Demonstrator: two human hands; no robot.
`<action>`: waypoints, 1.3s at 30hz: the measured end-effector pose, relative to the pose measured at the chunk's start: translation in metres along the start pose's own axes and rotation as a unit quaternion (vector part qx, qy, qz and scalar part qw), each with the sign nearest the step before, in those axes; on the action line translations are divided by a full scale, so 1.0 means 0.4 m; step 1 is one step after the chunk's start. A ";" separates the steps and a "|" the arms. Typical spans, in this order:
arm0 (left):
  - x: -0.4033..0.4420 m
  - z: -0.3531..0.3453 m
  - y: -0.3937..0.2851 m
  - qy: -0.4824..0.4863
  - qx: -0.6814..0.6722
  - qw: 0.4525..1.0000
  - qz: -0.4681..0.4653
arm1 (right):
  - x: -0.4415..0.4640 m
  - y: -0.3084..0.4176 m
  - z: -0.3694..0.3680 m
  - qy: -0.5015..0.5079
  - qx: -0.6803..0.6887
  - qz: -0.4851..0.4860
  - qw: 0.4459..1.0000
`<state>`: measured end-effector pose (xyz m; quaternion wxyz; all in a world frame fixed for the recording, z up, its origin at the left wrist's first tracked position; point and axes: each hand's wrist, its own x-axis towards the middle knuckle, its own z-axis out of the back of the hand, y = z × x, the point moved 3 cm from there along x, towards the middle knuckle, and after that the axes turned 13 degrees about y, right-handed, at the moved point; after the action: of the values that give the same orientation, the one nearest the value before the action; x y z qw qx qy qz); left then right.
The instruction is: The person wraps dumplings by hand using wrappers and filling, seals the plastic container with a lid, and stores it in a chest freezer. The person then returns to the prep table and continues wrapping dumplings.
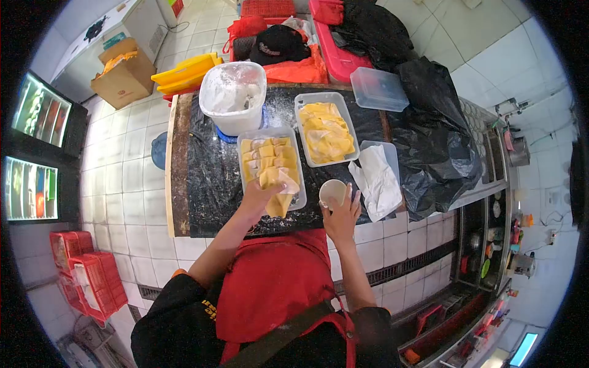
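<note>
Pinched in my left hand (pixel 262 197) is a floppy yellow dough sheet (pixel 280 201), dusted with flour. It hangs over the near end of a plastic tub (pixel 298 199) holding rows of folded yellow dough pieces (pixel 262 154). My right hand (pixel 342 214) has its fingers curved round the side of a small pale round cup (pixel 332 190) near the front edge of the table. What the cup contains, if anything, I cannot make out. A second tub (pixel 351 158), beyond the cup, contains loosely piled yellow dough sheets (pixel 327 133).
A white bucket of flour (pixel 233 98) stands at the back left of the black-covered table (pixel 205 184). To the right lie a white plastic bag (pixel 375 181) on a clear container and black plastic sheeting (pixel 435 153). An upturned clear box (pixel 378 89) sits behind.
</note>
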<state>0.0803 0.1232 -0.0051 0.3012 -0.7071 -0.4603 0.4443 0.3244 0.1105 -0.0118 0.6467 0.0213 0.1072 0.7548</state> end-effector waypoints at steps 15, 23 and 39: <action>-0.033 -0.009 -0.011 0.011 0.068 0.997 -0.045 | 0.075 0.169 -0.002 0.118 0.549 0.114 0.819; -0.052 0.033 0.005 0.117 0.228 0.965 0.051 | 0.051 0.183 0.034 0.104 0.413 0.172 0.888; -0.176 -0.037 -0.036 0.067 0.628 0.775 -0.033 | 0.233 0.227 -0.018 0.092 0.135 0.334 0.928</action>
<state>0.0755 0.0637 0.0379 0.7227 -0.3732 -0.0805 0.5762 0.2199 0.1881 -0.0117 0.3356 0.0734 0.2535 0.9043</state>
